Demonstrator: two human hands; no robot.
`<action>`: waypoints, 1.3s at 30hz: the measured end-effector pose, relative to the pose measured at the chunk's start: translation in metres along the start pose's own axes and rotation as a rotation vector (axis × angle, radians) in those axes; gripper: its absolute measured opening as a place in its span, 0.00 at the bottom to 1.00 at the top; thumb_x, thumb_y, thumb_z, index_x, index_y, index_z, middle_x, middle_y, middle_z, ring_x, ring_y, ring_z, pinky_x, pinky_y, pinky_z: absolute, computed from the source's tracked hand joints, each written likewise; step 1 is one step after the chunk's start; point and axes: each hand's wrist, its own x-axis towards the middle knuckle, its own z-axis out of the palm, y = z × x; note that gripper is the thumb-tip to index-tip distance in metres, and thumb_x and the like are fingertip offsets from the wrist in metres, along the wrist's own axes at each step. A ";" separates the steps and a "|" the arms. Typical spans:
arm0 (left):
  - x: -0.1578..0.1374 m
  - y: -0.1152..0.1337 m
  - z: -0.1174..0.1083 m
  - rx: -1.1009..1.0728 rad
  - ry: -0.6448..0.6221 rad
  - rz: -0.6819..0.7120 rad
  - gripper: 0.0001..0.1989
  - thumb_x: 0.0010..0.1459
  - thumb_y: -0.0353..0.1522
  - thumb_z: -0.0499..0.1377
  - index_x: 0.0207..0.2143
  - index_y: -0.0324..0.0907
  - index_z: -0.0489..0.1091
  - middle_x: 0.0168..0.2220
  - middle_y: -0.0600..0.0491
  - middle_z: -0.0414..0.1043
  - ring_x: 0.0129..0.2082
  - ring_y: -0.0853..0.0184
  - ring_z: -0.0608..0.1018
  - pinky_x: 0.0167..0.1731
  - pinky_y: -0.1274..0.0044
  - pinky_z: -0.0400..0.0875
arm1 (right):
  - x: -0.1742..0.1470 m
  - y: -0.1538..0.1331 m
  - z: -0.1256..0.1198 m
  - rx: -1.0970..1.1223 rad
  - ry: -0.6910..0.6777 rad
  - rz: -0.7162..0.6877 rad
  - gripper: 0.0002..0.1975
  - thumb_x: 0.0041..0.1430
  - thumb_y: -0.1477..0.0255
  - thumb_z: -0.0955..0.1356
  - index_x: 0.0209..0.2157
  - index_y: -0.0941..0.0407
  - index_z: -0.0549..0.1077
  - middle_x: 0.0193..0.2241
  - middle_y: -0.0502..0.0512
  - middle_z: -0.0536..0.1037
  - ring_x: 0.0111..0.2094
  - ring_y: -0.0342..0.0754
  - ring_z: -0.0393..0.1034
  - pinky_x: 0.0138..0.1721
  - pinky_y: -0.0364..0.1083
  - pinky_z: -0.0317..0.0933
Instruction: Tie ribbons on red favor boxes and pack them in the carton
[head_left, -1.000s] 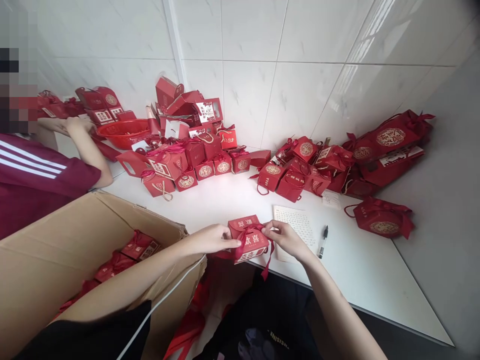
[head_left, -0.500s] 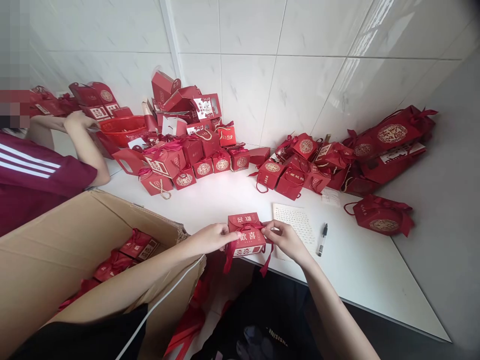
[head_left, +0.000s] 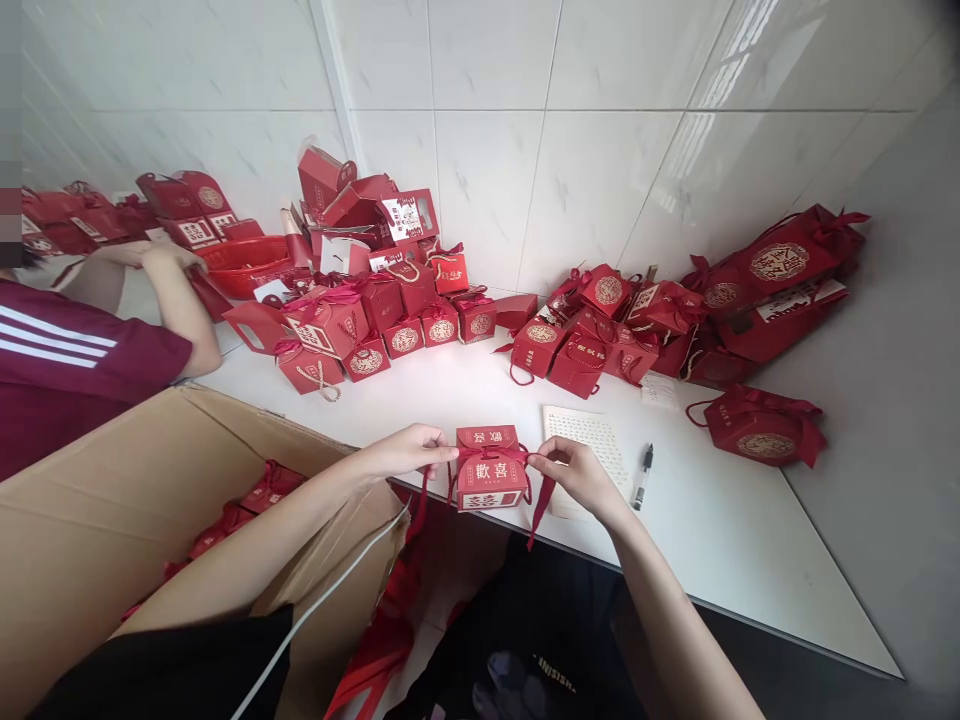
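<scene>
A small red gift box with gold lettering sits at the front edge of the white table, a dark red ribbon tied across its top. To its left, my left hand pinches one end of the ribbon, which hangs below the fingers. My right hand closes on the ribbon on the other side, with its tail dangling down. Both hands are just off the box's sides, and the ribbon runs between them over the lid.
Heaped red gift boxes stand along the tiled wall, with more boxes to the right. A handwritten notepad and a pen lie right of me. A cardboard carton holds boxes at left. A co-worker's arm reaches by a red basket.
My left hand has moved left off the box, drawing its ribbon end outward. My right hand stays on the right-hand side, still gripping ribbon. The box has barely moved.
</scene>
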 end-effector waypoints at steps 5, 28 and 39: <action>0.003 -0.009 -0.004 0.261 0.066 0.022 0.22 0.49 0.51 0.54 0.21 0.41 0.59 0.17 0.57 0.66 0.17 0.72 0.64 0.21 0.79 0.56 | 0.002 -0.002 -0.005 -0.095 -0.074 0.088 0.19 0.42 0.55 0.68 0.24 0.57 0.72 0.20 0.51 0.69 0.23 0.46 0.62 0.26 0.45 0.55; -0.008 0.021 -0.001 0.080 0.113 0.143 0.13 0.54 0.39 0.51 0.37 0.41 0.64 0.23 0.59 0.62 0.18 0.74 0.62 0.20 0.80 0.57 | 0.023 -0.048 0.023 -0.025 -0.308 -0.337 0.21 0.57 0.52 0.64 0.28 0.56 0.74 0.31 0.54 0.73 0.35 0.51 0.67 0.38 0.48 0.61; -0.018 0.028 0.007 0.396 0.222 0.233 0.11 0.52 0.36 0.56 0.38 0.41 0.68 0.39 0.52 0.71 0.38 0.64 0.73 0.40 0.74 0.65 | 0.019 -0.038 0.043 -0.057 -0.147 -0.414 0.15 0.61 0.62 0.61 0.29 0.56 0.72 0.31 0.55 0.68 0.34 0.49 0.65 0.37 0.48 0.59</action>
